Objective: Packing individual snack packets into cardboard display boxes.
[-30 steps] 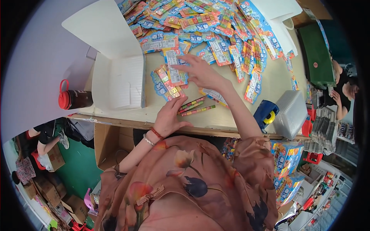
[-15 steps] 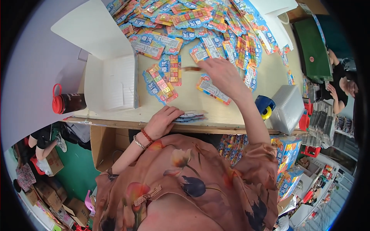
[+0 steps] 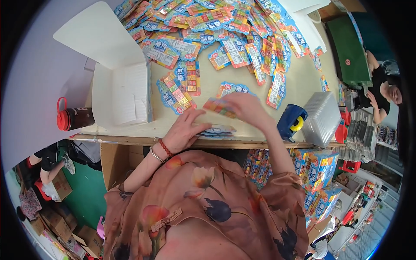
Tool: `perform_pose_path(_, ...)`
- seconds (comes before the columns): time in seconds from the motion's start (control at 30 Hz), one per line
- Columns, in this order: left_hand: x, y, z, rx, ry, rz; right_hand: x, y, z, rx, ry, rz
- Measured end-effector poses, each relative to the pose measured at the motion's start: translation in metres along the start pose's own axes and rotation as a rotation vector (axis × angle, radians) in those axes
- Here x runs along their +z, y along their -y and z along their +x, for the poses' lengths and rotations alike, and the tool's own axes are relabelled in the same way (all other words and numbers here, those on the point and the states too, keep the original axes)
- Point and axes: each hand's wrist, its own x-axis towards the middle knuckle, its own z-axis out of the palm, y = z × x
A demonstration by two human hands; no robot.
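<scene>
Candy-looking pack (image 3: 219, 107) first, since it's the one on the move: the right hand (image 3: 249, 110) has it pinched by one end, a bit blurred, with the free end angled toward the left hand. That left hand (image 3: 184, 132) is loosely curled at the left end of a short stack (image 3: 219, 131) of packs by the table edge – can't tell if it's gripping or just steadying. So progress-wise, I'd call it early: one thin stack gathered, one pack in hand, loads lying loose. Just past the left fingers there's a face-up pack (image 3: 177, 92) overlapping another pack (image 3: 190, 78); right behind the right hand sits a lone pack (image 3: 234, 89), partly covered by it, and off to its right one more loose pack (image 3: 276, 89). Well beyond both hands is the big heap (image 3: 210, 21), far more than what's stacked. Left of the left hand, a white box (image 3: 120, 93) stands with its lid up; right of the right hand are a blue tape dispenser (image 3: 292, 122) and nested clear trays (image 3: 321, 119). Printed cartons (image 3: 318, 169) are piled below the table's right end – no idea whether those are finished ones.
</scene>
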Motion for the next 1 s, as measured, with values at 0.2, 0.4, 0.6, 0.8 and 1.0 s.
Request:
perform_pose_path(0.2, 0.01, 0.006, 0.003, -0.152, -0.034, -0.308, 0.013, 0.002, 0.009, 0.291, 0.178, 0.406)
perform_pose_path(0.4, 0.006, 0.008, 0.005, -0.046, -0.024, -0.231, 0.012, -0.017, 0.001, 0.251, -0.026, -0.504)
perform_pose_path(0.6, 0.0, 0.013, -0.014, -0.178, -0.073, -0.56, -0.007, 0.001, 0.002, 0.051, 0.002, -0.143)
perform_pose_path(0.8, -0.003, 0.007, -0.017, -0.501, -0.276, -1.477, 0.018, 0.024, -0.007, 0.166, -0.478, 0.599)
perform_pose_path(1.0, -0.002, 0.013, -0.016, -0.515, -0.243, -1.151, 0.042, -0.009, -0.022, 0.201, -0.447, 1.171)
